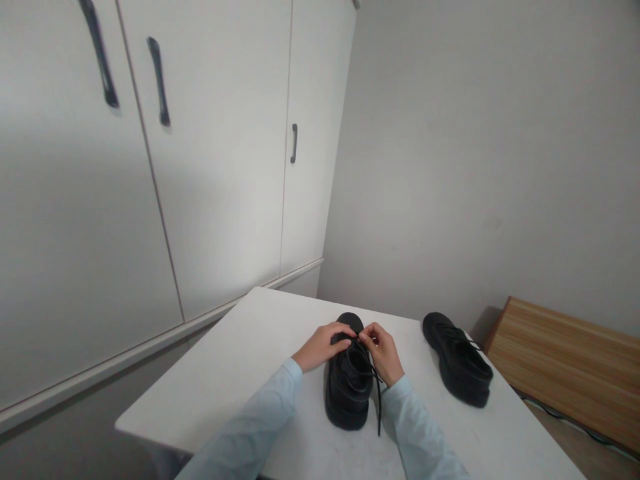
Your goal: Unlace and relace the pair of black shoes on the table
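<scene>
A black lace-up shoe (pixel 346 399) sits on the white table (pixel 240 373), its heel toward me and its toe pointing away. My left hand (pixel 323 344) reaches over its left side, thumb and fingers closed at the lacing near the toe. From the right, my right hand (pixel 384 353) pinches the shoelace at the same spot, its fingertips close to the left ones. A loose end of the black shoelace (pixel 379 410) hangs down the shoe's right side onto the table. The exact grip on the lace is small and partly hidden by the fingers.
A second black lace-up shoe (pixel 460 363) stands near the table's right edge. Beyond that edge is a wood-grain board (pixel 570 367), with a cable below it. White cupboard doors (pixel 220 167) with dark handles rise at the left, and a grey wall (pixel 475 147) stands behind.
</scene>
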{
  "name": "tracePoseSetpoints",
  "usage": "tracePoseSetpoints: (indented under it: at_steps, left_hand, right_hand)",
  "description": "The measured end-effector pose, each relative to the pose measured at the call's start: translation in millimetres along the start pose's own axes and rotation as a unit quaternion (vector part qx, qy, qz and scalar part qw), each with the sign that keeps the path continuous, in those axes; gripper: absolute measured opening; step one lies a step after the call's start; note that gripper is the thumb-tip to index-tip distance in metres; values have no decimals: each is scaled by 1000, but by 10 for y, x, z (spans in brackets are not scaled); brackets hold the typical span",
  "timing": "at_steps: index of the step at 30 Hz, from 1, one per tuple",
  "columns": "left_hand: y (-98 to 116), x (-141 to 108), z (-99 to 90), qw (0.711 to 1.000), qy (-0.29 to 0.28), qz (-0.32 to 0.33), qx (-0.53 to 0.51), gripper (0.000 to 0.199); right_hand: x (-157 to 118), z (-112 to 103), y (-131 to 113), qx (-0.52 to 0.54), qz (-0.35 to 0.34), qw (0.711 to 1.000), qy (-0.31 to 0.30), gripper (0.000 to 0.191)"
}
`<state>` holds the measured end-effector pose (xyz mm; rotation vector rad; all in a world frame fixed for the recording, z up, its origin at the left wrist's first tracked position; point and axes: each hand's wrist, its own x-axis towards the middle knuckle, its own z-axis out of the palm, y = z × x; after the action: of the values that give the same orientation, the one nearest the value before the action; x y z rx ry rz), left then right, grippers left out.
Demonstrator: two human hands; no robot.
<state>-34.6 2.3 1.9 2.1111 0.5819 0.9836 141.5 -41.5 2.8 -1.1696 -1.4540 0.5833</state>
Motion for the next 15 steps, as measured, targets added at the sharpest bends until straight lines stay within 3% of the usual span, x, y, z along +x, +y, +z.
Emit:
tracePoseSetpoints:
  at_steps: [9, 15]
  left_hand:
    - [-8, -5, -7, 1000, 2, 11, -2, 31]
    - [-4, -8, -5, 1000, 3, 2, -4, 31]
  right_hand:
    - [-29, -63, -40, 209, 115, 970, -50, 41]
    - [-18, -71, 15, 278, 124, 952, -18, 35]
